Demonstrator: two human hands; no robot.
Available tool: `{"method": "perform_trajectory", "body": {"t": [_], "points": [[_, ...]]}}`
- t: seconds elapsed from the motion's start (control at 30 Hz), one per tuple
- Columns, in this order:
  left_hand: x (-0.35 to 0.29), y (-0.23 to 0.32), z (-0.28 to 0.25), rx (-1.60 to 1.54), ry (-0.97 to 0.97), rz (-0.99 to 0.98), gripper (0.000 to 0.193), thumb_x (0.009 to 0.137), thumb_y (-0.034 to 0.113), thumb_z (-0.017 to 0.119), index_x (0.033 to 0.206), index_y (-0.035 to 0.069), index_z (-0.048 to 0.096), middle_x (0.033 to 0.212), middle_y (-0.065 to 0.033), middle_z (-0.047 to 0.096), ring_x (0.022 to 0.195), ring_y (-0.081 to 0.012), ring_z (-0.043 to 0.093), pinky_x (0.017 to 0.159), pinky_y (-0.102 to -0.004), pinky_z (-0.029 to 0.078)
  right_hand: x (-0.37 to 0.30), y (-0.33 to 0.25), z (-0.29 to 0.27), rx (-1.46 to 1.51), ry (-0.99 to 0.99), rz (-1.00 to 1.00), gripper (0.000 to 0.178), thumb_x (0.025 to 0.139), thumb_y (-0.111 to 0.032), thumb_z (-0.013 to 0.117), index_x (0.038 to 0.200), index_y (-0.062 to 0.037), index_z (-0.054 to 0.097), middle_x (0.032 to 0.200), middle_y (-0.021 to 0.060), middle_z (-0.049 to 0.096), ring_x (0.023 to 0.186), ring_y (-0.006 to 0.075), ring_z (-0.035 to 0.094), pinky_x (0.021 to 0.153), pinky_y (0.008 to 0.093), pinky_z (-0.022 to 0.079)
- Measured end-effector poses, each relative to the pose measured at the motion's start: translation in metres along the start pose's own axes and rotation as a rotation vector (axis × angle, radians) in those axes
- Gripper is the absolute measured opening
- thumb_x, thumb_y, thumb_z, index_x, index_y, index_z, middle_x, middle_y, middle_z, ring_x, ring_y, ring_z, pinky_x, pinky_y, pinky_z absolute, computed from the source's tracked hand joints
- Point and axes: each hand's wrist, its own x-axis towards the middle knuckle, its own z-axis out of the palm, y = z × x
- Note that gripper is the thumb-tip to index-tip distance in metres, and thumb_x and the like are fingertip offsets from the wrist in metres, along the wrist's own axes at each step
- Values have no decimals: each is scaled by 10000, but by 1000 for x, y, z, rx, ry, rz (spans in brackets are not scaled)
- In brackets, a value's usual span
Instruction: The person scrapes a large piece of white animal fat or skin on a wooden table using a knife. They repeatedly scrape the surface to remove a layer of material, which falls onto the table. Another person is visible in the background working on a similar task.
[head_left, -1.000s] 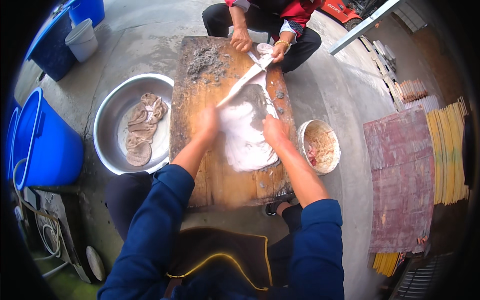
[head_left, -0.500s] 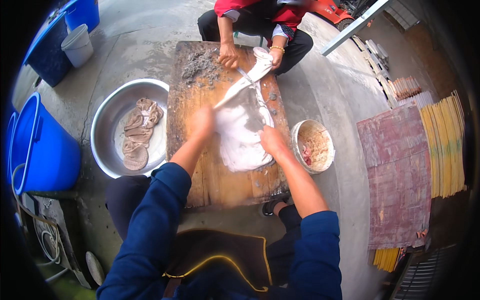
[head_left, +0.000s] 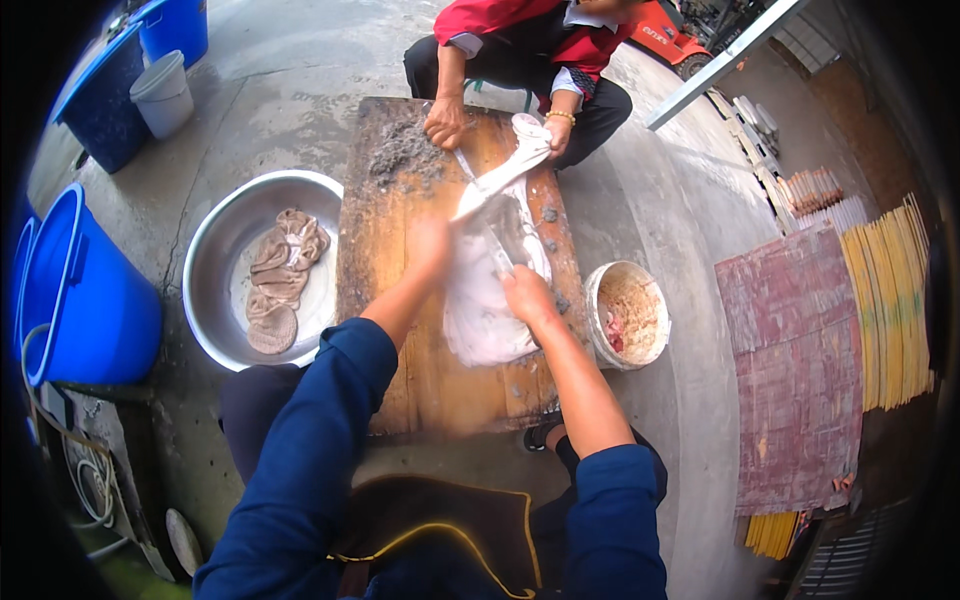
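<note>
A soft white sheet that looks like tripe (head_left: 484, 325) lies spread over a worn wooden board (head_left: 400, 380), grey patches on its upper part. My right hand (head_left: 530, 297) is closed round a knife (head_left: 497, 250), its blade slanting up and left over the sheet. At the sheet's left edge, my left hand (head_left: 430, 247) is smeared by motion, so its fingers do not show. Across the board, a co-worker's hand (head_left: 446, 123) grips another blade against a twisted part of the white piece, while the co-worker's other hand (head_left: 560, 131) holds its far end.
Grey scrapings (head_left: 405, 152) are heaped on the board's far left. A metal basin (head_left: 215, 325) with brownish, wrinkled pieces stands left; a white bucket (head_left: 657, 345) of pale scraps stands right. Farther left are blue tubs (head_left: 115, 300). Reddish boards (head_left: 795, 370) lie at the right.
The view has shifted slightly, so the board sits lower. My right hand now shows a blade over the sheet. My left hand has moved a little right; the co-worker still works the far end.
</note>
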Motion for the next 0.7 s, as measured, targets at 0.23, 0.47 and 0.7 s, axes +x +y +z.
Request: {"method": "perform_trajectory", "body": {"t": [0.23,0.47,0.7], "points": [[10,-22,-5,-355,100,-216,225,969,185,584,946,-38,605,963,-303,681,928,-496,645,812,-543,503,8,-53,0,-205,-36,-76,287,990,-302,554,1027,-48,683,1017,230,708,996,428,668,885,519,505],[-2,-4,-21,-352,-91,-266,193,971,151,533,999,-33,583,976,-312,687,943,-484,665,806,-555,510,29,-34,-10,-342,-60,-47,302,1001,-301,502,1019,-65,690,1024,213,719,1009,430,672,913,517,494],[1,-3,-19,-262,-116,-187,225,979,198,531,1014,-17,591,960,-309,694,920,-484,673,820,-564,516,77,-17,-20,-451,-48,56,290,990,-277,558,1027,-39,719,1065,222,720,1050,426,672,916,488,504]]}}
